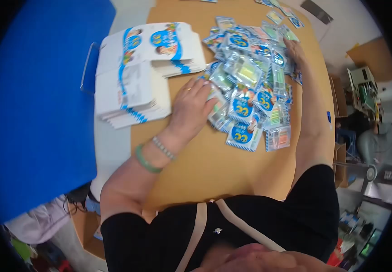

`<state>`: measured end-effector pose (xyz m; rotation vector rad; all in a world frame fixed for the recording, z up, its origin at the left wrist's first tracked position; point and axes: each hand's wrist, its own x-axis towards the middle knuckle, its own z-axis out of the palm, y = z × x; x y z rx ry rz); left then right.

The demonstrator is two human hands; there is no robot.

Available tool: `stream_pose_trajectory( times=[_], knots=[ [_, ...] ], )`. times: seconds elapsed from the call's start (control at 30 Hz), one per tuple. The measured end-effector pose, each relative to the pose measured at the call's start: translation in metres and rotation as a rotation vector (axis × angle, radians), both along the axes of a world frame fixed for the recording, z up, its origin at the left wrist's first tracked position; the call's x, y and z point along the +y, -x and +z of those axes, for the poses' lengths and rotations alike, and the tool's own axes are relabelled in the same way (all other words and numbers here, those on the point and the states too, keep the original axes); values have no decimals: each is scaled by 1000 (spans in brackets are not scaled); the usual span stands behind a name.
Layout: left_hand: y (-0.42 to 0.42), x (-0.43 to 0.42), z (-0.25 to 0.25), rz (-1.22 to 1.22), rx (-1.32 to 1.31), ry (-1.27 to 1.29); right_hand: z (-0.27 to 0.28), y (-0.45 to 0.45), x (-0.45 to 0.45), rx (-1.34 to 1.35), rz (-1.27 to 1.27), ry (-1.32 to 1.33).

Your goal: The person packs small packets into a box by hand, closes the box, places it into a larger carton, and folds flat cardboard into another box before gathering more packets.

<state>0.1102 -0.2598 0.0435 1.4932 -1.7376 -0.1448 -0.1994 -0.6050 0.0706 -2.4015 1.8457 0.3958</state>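
A pile of small clear packets [245, 70] with blue and white labels lies on the tan table [196, 167]. At the pile's left edge, my left hand [191, 102] touches the packets with its fingers and thumb apart. My right hand [294, 51] rests along the far right side of the pile, its fingers stretched forward and partly hidden at the packets. Left of the pile are stacks of flat white cartons [130, 86] with blue print, close to my left hand.
A few loose packets [275, 18] lie at the table's far right corner. A blue surface [46, 90] fills the left side. Beyond the table's right edge stand cardboard boxes [338, 95] and a fan [370, 172].
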Motion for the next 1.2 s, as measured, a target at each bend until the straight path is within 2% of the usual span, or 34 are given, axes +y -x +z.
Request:
stream_pose_trajectory(
  times=[0.03,0.1,0.17,0.2,0.3,0.33,0.43,0.47,0.53,0.6,0.67,0.73,0.77,0.87,0.9,1.0,1.03,1.13,1.2],
  knots=[
    [1,2,-1,-17,20,10,-23,7,11,-198,161,129],
    [1,3,-2,-16,38,26,-63,15,25,-402,339,255],
    [2,8,-1,-61,28,-84,-87,13,41,-629,371,417],
    [3,11,3,-42,28,-80,-81,7,55,-633,391,415],
    [2,21,20,-79,5,-334,-52,-8,109,-389,635,384],
    [-5,25,32,-66,4,-333,-35,-19,124,-394,646,385],
    [-33,42,73,-2,-29,-429,28,-69,173,-321,-104,183],
    [-44,52,71,12,-31,-432,39,-88,186,-326,-91,177],
    [-69,71,59,367,-286,42,54,-130,210,-522,267,450],
    [-94,83,40,466,-339,-48,37,-183,226,-781,485,400],
    [-114,88,22,569,-384,-131,27,-245,228,-838,784,438],
    [-134,90,5,517,-366,-108,5,-294,222,-609,822,522],
    [-140,92,4,488,-357,-97,3,-303,224,-614,831,532],
    [-145,101,9,457,-378,-70,5,-320,230,-484,667,230],
    [-145,101,11,434,-388,-58,9,-319,234,-484,670,238],
    [-145,109,7,418,-403,8,21,-296,255,-179,759,269],
    [-145,109,7,415,-411,36,21,-290,252,-177,751,274],
    [-146,112,9,380,-428,53,9,-273,244,-533,879,328],
    [-148,116,8,392,-444,49,14,-266,237,-557,819,212]
  ],
)
